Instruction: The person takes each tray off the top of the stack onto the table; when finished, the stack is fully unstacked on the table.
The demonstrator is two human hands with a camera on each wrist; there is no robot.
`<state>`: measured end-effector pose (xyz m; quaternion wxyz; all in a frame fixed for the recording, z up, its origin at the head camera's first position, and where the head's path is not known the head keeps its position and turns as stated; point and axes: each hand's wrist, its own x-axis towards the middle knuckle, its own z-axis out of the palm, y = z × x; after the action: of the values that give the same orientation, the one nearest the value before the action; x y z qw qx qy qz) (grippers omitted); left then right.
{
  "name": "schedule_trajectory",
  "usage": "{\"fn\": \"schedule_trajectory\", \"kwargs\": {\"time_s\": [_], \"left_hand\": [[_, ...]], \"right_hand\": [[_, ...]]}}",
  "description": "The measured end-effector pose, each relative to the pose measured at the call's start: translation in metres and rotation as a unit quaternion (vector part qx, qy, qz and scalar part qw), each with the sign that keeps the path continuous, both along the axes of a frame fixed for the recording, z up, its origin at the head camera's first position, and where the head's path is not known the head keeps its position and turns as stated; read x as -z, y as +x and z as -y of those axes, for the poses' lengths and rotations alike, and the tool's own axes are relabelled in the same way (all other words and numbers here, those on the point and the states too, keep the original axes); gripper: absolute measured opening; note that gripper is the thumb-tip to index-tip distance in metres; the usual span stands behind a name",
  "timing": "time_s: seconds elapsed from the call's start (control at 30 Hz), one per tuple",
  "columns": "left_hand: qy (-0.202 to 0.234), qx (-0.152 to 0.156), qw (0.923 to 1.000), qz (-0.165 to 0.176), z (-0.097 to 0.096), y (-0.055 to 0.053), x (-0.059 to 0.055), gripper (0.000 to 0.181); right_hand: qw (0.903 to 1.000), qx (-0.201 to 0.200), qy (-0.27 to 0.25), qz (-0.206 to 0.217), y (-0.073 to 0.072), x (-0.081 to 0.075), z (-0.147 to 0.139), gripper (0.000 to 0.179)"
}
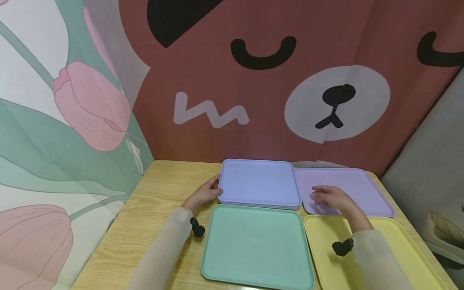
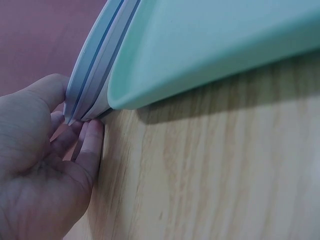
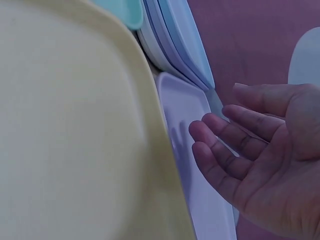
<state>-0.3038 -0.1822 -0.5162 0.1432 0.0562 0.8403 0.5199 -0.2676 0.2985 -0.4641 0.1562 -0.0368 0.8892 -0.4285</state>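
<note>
A blue tray (image 1: 259, 181) tops a small stack of trays at the back of the table. My left hand (image 1: 204, 194) grips the stack's left edge. In the left wrist view the thumb lies against the top rim and the fingertips (image 2: 94, 134) reach the underside of the stacked trays (image 2: 92, 70). Over the left part of a purple tray (image 1: 348, 189) hovers my right hand (image 1: 331, 197), its fingers loosely bent with nothing between them. Its shadow falls on that purple tray in the right wrist view.
In front of the stack lies a green tray (image 1: 257, 245). A yellow tray (image 1: 326, 237) lies to its right, under my right forearm. Wooden table (image 1: 159, 201) shows on the left. Behind stands a curtain with a printed bear (image 1: 203, 72).
</note>
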Motion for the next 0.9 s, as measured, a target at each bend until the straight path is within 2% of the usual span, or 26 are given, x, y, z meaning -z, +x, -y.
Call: {"fn": "schedule_trajectory", "kwargs": {"time_s": [0.2, 0.47, 0.9], "left_hand": [[0.002, -0.002, 1.0000, -0.003, -0.001, 0.000, 0.000, 0.072], [0.006, 0.000, 1.0000, -0.001, -0.001, 0.001, 0.000, 0.072], [0.001, -0.002, 1.0000, -0.001, 0.000, 0.000, 0.002, 0.072]], "right_hand": [[0.9996, 0.007, -0.025, 0.008, -0.009, 0.004, 0.015, 0.056], [0.9986, 0.018, -0.050, -0.005, -0.017, 0.011, 0.031, 0.052], [0.9985, 0.046, -0.029, -0.007, -0.033, 0.024, 0.044, 0.051]]}}
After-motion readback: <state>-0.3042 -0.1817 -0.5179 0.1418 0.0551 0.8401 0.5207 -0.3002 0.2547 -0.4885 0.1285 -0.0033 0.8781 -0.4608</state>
